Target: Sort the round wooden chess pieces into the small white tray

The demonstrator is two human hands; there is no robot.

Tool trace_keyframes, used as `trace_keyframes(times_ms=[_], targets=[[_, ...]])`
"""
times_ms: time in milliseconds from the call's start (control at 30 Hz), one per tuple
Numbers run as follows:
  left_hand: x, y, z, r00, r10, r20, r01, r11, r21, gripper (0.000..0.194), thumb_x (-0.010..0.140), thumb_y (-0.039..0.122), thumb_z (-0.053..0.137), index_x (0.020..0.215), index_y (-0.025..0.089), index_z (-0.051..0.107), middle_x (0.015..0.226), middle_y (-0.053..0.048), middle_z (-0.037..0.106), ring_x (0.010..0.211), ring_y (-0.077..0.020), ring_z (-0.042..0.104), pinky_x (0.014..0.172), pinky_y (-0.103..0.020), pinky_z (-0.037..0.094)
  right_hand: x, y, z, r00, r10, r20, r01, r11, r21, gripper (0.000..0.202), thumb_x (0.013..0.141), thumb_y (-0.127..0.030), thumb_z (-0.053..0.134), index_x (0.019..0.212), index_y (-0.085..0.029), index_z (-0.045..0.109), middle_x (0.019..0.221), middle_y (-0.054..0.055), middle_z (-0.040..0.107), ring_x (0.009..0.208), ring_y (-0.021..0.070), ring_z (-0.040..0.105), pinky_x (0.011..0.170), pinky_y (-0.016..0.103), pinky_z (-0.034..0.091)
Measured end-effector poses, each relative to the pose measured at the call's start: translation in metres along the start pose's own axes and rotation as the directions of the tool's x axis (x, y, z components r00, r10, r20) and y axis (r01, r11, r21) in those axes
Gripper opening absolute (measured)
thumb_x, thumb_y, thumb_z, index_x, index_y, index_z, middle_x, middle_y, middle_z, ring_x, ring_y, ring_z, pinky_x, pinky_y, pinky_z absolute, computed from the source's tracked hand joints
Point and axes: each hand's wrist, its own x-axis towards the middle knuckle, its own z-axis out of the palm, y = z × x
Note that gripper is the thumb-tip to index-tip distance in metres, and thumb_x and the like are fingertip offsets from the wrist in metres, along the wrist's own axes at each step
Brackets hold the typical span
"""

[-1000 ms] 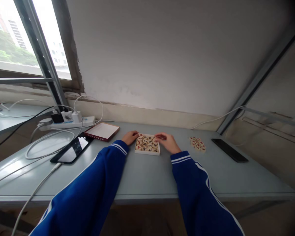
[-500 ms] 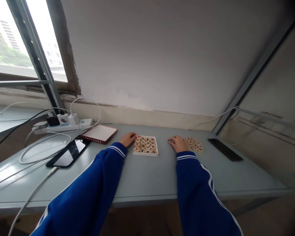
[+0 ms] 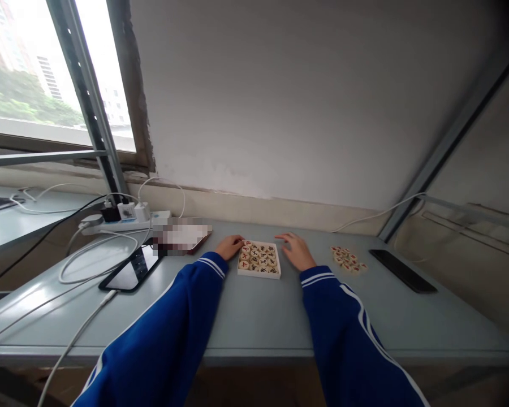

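Note:
A shallow white box (image 3: 259, 274) lies on the table, holding rows of round Chinese chess pieces (image 3: 262, 254) with red and black characters. My left hand (image 3: 229, 247) rests against the box's far left corner, its fingers bent over the edge there. Just right of the box, my right hand (image 3: 297, 252) hovers with its fingers apart and pointing towards the far right corner; nothing shows between them. Loose chess pieces (image 3: 348, 259) with red characters lie in a cluster to the right of my right hand.
A blurred, dark red box lid (image 3: 190, 247) lies at the back left. Beside it are a phone (image 3: 132, 270) with a white cable and a power strip (image 3: 159, 217) with plugs. A black flat object (image 3: 401, 270) lies at the right. A wall closes off the table's back.
My right hand has moved left, away from the loose pieces and up to the box, and its fingers have spread. My left hand stays at the box corner. The view has shifted a little.

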Motion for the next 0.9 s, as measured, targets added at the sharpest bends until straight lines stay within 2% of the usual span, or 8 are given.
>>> trace_keyframes(times_ms=[100, 167, 300, 400, 533, 633, 767, 900], targets=[[-0.001, 0.000, 0.000, 1.000, 0.010, 0.002, -0.010, 1.000, -0.011, 0.033, 0.079, 0.034, 0.040, 0.093, 0.015, 0.062, 0.091, -0.005, 0.065, 0.083, -0.0176, 0.057, 0.077, -0.027, 0.042, 0.025, -0.042, 0.020, 0.970, -0.207, 0.124, 0.204, 0.978, 0.038, 0.043, 0.076, -0.012, 0.048, 0.116, -0.026, 0.052, 0.119, 0.005, 0.053, 0.108, 0.0195, 0.046, 0.087, 0.035, 0.037], [-0.002, -0.001, 0.002, 1.000, 0.012, 0.000, -0.012, 1.000, -0.017, 0.032, 0.079, 0.032, 0.040, 0.092, 0.013, 0.063, 0.089, -0.006, 0.066, 0.081, -0.0173, 0.057, 0.075, -0.027, 0.042, 0.034, -0.056, 0.029, 0.943, -0.284, 0.172, 0.281, 0.959, 0.042, 0.040, 0.077, -0.010, 0.046, 0.113, -0.025, 0.055, 0.116, 0.005, 0.055, 0.106, 0.0193, 0.048, 0.088, 0.034, 0.036], [-0.001, -0.004, 0.005, 1.000, 0.003, -0.009, -0.004, 1.000, -0.025, 0.032, 0.078, 0.031, 0.041, 0.092, 0.013, 0.064, 0.089, -0.006, 0.066, 0.081, -0.0174, 0.057, 0.075, -0.026, 0.041, 0.038, -0.059, 0.033, 0.925, -0.341, 0.168, 0.329, 0.940, 0.095, 0.033, 0.077, -0.010, 0.048, 0.106, -0.020, 0.059, 0.105, 0.006, 0.061, 0.099, 0.0174, 0.052, 0.086, 0.030, 0.037], [-0.002, -0.004, 0.006, 1.000, -0.007, -0.013, 0.007, 1.000, -0.028, 0.033, 0.078, 0.033, 0.042, 0.093, 0.013, 0.064, 0.087, -0.006, 0.066, 0.078, -0.0171, 0.056, 0.073, -0.026, 0.042, 0.037, -0.055, 0.027, 0.935, -0.328, 0.136, 0.315, 0.943, 0.112, 0.026, 0.077, -0.017, 0.052, 0.101, -0.019, 0.060, 0.100, 0.006, 0.063, 0.094, 0.0173, 0.054, 0.083, 0.029, 0.038], [-0.003, -0.002, 0.005, 1.000, -0.025, -0.012, 0.025, 1.000, -0.015, 0.032, 0.078, 0.031, 0.042, 0.094, 0.013, 0.064, 0.085, -0.005, 0.066, 0.076, -0.0162, 0.056, 0.071, -0.025, 0.042, 0.040, -0.043, 0.011, 0.994, -0.108, -0.012, 0.108, 0.990, 0.085, 0.021, 0.077, -0.032, 0.051, 0.092, -0.020, 0.061, 0.090, 0.006, 0.065, 0.082, 0.0167, 0.057, 0.075, 0.028, 0.039], [-0.004, -0.001, 0.004, 0.999, -0.031, -0.007, 0.031, 0.999, -0.017, 0.031, 0.078, 0.030, 0.042, 0.094, 0.014, 0.064, 0.085, -0.005, 0.066, 0.077, -0.0166, 0.056, 0.071, -0.025, 0.042, 0.036, -0.013, -0.002, 0.985, 0.135, -0.111, -0.138, 0.990, -0.022, 0.025, 0.077, -0.037, 0.047, 0.091, -0.021, 0.060, 0.086, 0.005, 0.066, 0.078, 0.0175, 0.058, 0.075, 0.031, 0.038], [-0.005, 0.001, 0.003, 1.000, -0.025, -0.012, 0.024, 0.999, -0.022, 0.031, 0.079, 0.029, 0.042, 0.094, 0.013, 0.064, 0.086, -0.006, 0.066, 0.078, -0.0169, 0.056, 0.072, -0.026, 0.043, 0.011, 0.047, -0.011, 0.898, 0.435, -0.068, -0.429, 0.830, -0.356, 0.024, 0.074, -0.035, 0.048, 0.077, -0.019, 0.066, 0.085, 0.013, 0.065, 0.090, 0.0281, 0.054, 0.083, 0.048, 0.031], [-0.005, 0.002, 0.003, 0.999, -0.024, -0.024, 0.024, 1.000, -0.017, 0.030, 0.078, 0.028, 0.043, 0.093, 0.013, 0.064, 0.085, -0.006, 0.065, 0.077, -0.0166, 0.056, 0.073, -0.026, 0.043, -0.014, 0.092, -0.017, 0.742, 0.643, -0.190, -0.634, 0.579, -0.512, 0.025, 0.073, -0.027, 0.048, 0.084, -0.013, 0.066, 0.102, 0.020, 0.058, 0.102, 0.0357, 0.046, 0.085, 0.057, 0.025]])
